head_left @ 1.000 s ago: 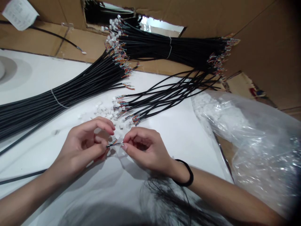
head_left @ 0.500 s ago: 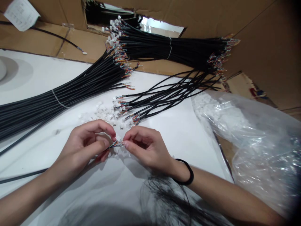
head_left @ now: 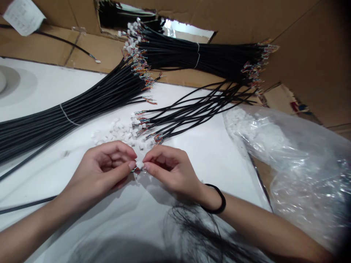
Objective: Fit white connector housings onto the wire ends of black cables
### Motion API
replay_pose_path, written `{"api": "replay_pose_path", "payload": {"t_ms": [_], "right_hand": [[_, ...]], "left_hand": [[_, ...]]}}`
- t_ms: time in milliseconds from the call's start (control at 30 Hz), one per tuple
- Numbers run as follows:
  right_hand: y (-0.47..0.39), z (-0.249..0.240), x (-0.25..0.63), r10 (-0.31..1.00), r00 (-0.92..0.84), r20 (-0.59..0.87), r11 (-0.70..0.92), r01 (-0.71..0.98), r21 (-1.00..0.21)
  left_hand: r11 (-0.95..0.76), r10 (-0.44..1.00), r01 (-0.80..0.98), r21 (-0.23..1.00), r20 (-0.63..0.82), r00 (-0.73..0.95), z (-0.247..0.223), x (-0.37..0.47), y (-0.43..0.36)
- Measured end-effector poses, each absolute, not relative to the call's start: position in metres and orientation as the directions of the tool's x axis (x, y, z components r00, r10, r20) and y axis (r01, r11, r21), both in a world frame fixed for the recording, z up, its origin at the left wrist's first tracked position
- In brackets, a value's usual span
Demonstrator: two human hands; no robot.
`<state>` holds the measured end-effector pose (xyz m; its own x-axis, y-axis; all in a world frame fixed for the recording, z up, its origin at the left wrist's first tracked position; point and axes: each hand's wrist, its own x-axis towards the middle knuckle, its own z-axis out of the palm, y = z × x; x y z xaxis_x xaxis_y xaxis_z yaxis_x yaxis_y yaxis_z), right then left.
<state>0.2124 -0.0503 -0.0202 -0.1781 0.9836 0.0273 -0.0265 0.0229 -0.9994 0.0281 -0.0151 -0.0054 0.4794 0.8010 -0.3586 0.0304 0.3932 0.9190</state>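
My left hand (head_left: 106, 170) is closed, thumb and fingers pinching the thin coloured wires (head_left: 135, 169) of a black cable (head_left: 30, 204) that runs in from the left under my forearm. A small white connector (head_left: 139, 165) sits between the fingertips of both hands. Close against it, my right hand (head_left: 171, 168) pinches the end of a thin wire with thumb and index finger. Whether that wire tip is inside the connector I cannot tell. Just beyond my fingers lies a pile of loose white connectors (head_left: 117, 131).
A tied bundle of black cables (head_left: 90, 98) lies at left, another (head_left: 197, 54) at the back on cardboard. Several loose cables (head_left: 189, 113) with connectors spread between them. A clear plastic bag (head_left: 296, 160) covers the right side. Dark hair (head_left: 203, 233) hangs in front.
My left index finger has shifted slightly, and the white connector has come down a little toward the wire end in my right fingers. My right hand has hardly moved.
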Motion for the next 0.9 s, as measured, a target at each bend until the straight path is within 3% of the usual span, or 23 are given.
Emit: {"api": "replay_pose_path", "payload": {"t_ms": [233,400,600,900], "right_hand": [[-0.056,-0.017,0.210,0.985,-0.166,-0.038,-0.045,-0.037,-0.998],[-0.058,-0.018,0.207,0.992,-0.098,-0.086,-0.082,0.038,-0.996],[-0.053,-0.018,0.213,0.980,-0.189,-0.061,-0.039,0.121,-0.992],[-0.050,-0.017,0.215,0.971,-0.215,-0.109,-0.106,0.027,-0.994]], "left_hand": [[0.326,0.850,0.170,0.930,-0.367,0.378,-0.004,0.031,-0.020],[0.073,0.915,0.244,0.967,-0.162,0.370,-0.009,0.029,-0.027],[-0.155,0.924,0.265,0.952,0.045,0.379,-0.006,0.029,-0.029],[-0.108,0.866,0.215,0.971,-0.015,0.499,0.001,0.029,-0.015]]}}
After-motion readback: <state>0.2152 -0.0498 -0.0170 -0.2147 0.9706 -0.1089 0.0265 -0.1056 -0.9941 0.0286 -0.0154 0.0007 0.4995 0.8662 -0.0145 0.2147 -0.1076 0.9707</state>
